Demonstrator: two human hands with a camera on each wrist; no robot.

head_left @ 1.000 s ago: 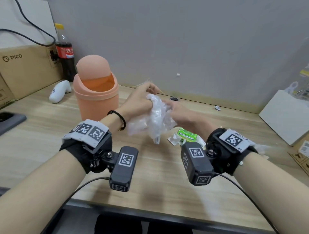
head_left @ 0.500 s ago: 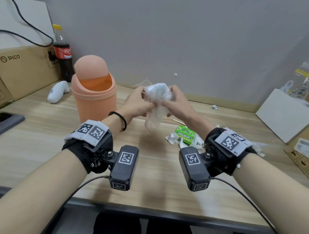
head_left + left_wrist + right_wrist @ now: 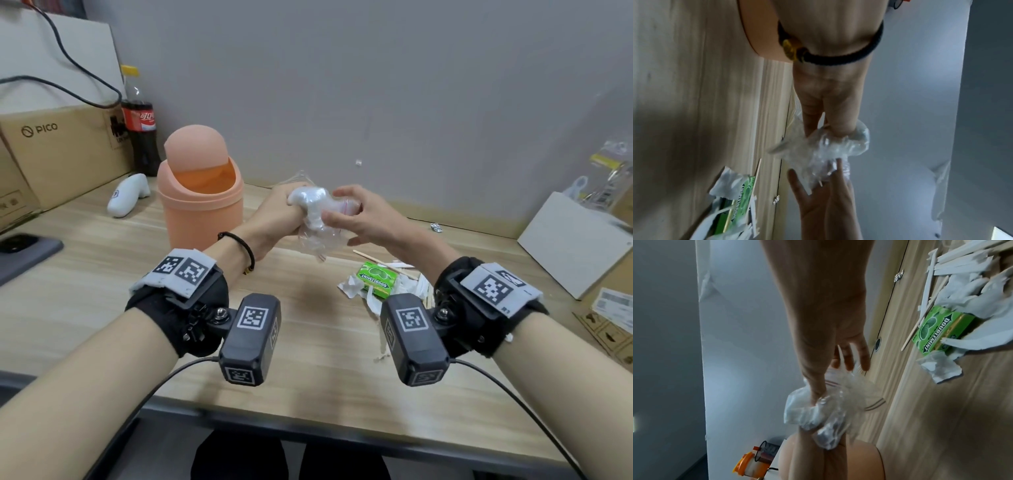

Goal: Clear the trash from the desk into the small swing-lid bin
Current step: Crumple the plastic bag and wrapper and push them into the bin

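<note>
I hold a crumpled clear plastic bag (image 3: 315, 219) in the air over the middle of the wooden desk (image 3: 102, 274). My left hand (image 3: 277, 219) grips its left side in a fist. My right hand (image 3: 363, 219) pinches the right side, thumb in front and fingers behind; the right wrist view shows the thumb pressing into the plastic bag (image 3: 818, 415). The peach swing-lid bin (image 3: 200, 212) stands just left of my left hand, its lid (image 3: 195, 147) tipped back with the opening showing. A green gum pack (image 3: 376, 279), torn white paper (image 3: 352, 286) and a wooden stick (image 3: 383, 262) lie below my right wrist.
A cola bottle (image 3: 138, 126) and a PICO cardboard box (image 3: 51, 150) stand behind the bin at the left. A white controller (image 3: 128, 193) and a dark phone (image 3: 20, 246) lie left of it. A white box (image 3: 575, 246) sits at the right, a foil scrap (image 3: 435, 226) near the wall.
Both hands rose from low over the desk and squeezed the loose hanging bag into a tighter wad. It sits a little closer to the bin.
</note>
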